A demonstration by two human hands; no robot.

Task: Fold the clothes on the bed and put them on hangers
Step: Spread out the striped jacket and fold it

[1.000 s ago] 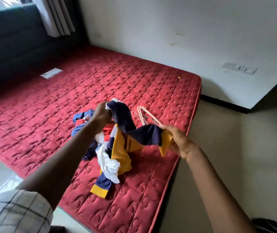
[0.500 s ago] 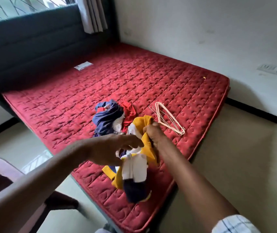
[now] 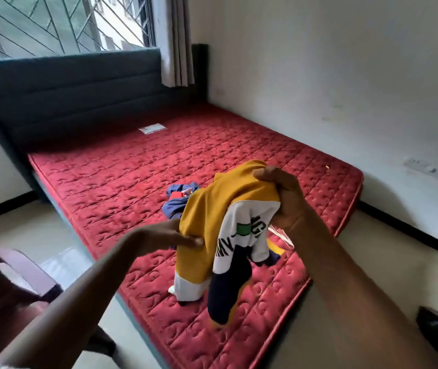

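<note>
head view. the yellow, white and navy shirt [image 3: 207, 235] hung clear above the near corner of the red bed [image 3: 132, 182], lower hem just touching or just off the quilting; could not tell which.

right hand [image 3: 284, 201]: fingers curled over the top of the shirt, gripping a bunch of yellow and white cloth and taking its weight. left hand [image 3: 164, 235]: at 9 o'clock of the shirt, lower than the right, fingers lying nearly straight against the yellow side. thumb hidden by the cloth, so pinch or mere touch could not be told.

key relation: the shirt's long axis ran from 12 to 6 o'clock, top at the right hand, navy sleeve and white hem dangling toward 6. it was bunched, not spread. the right hand was the nearer one and the only sure hold; the left sat at mid-length on the 9 o'clock edge.

judgement: to lay it flat for folding, the left hand would need a second hold at the top, level with the right, so the axis turns across 9 to 3.

the rest of the clothes [image 3: 179, 201] lay on the bed at 10 o'clock of the shirt, just behind it. wire hangers [image 3: 284, 237] showed partly at 3 o'clock, under the right wrist.
</note>
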